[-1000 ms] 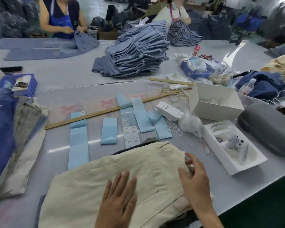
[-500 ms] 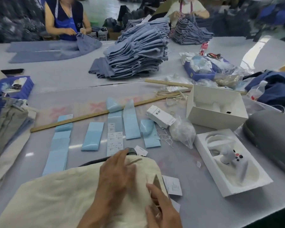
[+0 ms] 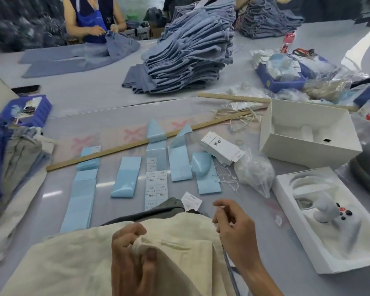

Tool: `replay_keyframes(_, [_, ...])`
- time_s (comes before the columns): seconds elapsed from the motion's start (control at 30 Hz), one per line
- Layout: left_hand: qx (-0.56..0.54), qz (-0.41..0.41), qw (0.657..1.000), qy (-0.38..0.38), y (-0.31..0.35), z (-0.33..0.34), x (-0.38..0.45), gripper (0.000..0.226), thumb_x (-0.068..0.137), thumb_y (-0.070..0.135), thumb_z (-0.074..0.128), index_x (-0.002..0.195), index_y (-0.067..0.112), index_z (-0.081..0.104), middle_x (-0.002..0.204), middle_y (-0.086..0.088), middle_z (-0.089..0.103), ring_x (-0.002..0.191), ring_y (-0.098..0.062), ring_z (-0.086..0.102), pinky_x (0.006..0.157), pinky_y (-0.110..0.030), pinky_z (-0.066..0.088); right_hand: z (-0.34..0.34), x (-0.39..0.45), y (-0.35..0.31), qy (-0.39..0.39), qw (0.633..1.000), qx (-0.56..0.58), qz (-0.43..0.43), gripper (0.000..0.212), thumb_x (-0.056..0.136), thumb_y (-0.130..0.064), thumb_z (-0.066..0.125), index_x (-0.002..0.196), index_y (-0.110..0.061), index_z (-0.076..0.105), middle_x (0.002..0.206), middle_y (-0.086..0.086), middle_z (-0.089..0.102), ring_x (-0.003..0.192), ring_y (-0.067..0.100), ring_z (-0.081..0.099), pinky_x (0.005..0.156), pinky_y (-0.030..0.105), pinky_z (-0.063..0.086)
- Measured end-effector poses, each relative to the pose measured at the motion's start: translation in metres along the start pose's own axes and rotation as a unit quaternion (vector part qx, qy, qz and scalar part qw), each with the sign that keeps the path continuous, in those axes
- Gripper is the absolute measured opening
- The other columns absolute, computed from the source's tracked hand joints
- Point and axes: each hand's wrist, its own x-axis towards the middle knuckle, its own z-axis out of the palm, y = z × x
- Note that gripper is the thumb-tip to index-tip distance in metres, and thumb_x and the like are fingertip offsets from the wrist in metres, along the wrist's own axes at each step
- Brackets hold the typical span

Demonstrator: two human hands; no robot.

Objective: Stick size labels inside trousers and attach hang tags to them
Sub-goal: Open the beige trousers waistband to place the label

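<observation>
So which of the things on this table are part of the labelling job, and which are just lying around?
In use: cream trousers, gripped by left hand; right hand; size label sheet; hang tags; string.
Lying about: white boxes; wooden stick; denim stack.

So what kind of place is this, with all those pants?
Probably a clothing factory's finishing room. A tall stack of folded blue trousers sits on the long table, sheets of size labels lie in rows, and another worker handles more trousers across it.
</observation>
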Motion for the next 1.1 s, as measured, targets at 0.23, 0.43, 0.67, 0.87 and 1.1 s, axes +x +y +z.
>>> replay_keyframes(0.23, [0.112, -0.109, 0.985, -0.068, -0.015, 0.005, -0.001, 0.036, 0.096, 0.059, 0.051, 0.116, 0.031, 0.062, 0.114, 0.011, 0.066, 0.095, -0.011, 0.066, 0.081, -0.020, 0.047, 0.003, 0.074, 0.020, -0.016, 0.997, -0.007, 0.069, 0.026, 0.097, -0.003, 0.058, 0.092, -0.025, 0.070, 0.073, -0.002, 0.069, 0.065, 0.011, 0.062, 0.060, 0.026, 0.051])
replay_keyframes(0.43, [0.046, -0.062, 0.997, -0.006, -0.006, 0.007, 0.000, 0.020, 0.102, 0.034, 0.048, 0.113, 0.024, 0.062, 0.123, -0.003, 0.067, 0.112, -0.026, 0.065, 0.093, -0.020, 0.045, 0.010, 0.115, -0.030, -0.105, 0.994, -0.003, 0.016, 0.017, 0.099, -0.010, 0.060, 0.100, -0.024, 0.070, 0.082, -0.003, 0.070, 0.075, 0.012, 0.064, 0.066, 0.025, 0.054])
replay_keyframes(0.67, [0.096, 0.011, 0.995, 0.037, -0.001, 0.000, 0.005, 0.018, 0.095, 0.010, 0.056, 0.106, 0.008, 0.070, 0.112, -0.014, 0.066, 0.107, -0.027, 0.066, 0.094, -0.027, 0.048, 0.017, 0.019, -0.063, -0.519, 0.846, -0.096, -0.069, 0.036, 0.083, -0.061, 0.068, 0.116, -0.050, 0.060, 0.102, -0.019, 0.066, 0.085, 0.006, 0.063, 0.070, 0.013, 0.049])
replay_keyframes(0.87, [0.057, -0.160, 0.984, 0.046, 0.022, -0.004, 0.014, 0.025, 0.091, 0.015, 0.065, 0.111, 0.029, 0.070, 0.097, 0.002, 0.068, 0.092, -0.009, 0.065, 0.082, -0.020, 0.050, 0.005, -0.027, -0.046, -0.453, 0.888, -0.045, -0.065, 0.042, 0.084, -0.060, 0.070, 0.123, -0.052, 0.058, 0.108, -0.016, 0.059, 0.086, 0.010, 0.063, 0.065, 0.013, 0.047])
replay_keyframes(1.1, [-0.047, -0.293, 0.950, -0.096, 0.060, -0.012, 0.004, 0.050, 0.089, 0.040, 0.070, 0.136, 0.046, 0.053, 0.104, 0.007, 0.071, 0.086, -0.018, 0.073, 0.068, -0.020, 0.057, 0.015, -0.057, -0.040, -0.338, 0.941, 0.003, 0.022, 0.043, 0.080, -0.029, 0.086, 0.113, -0.042, 0.062, 0.093, -0.011, 0.058, 0.068, 0.009, 0.053, 0.062, 0.017, 0.045])
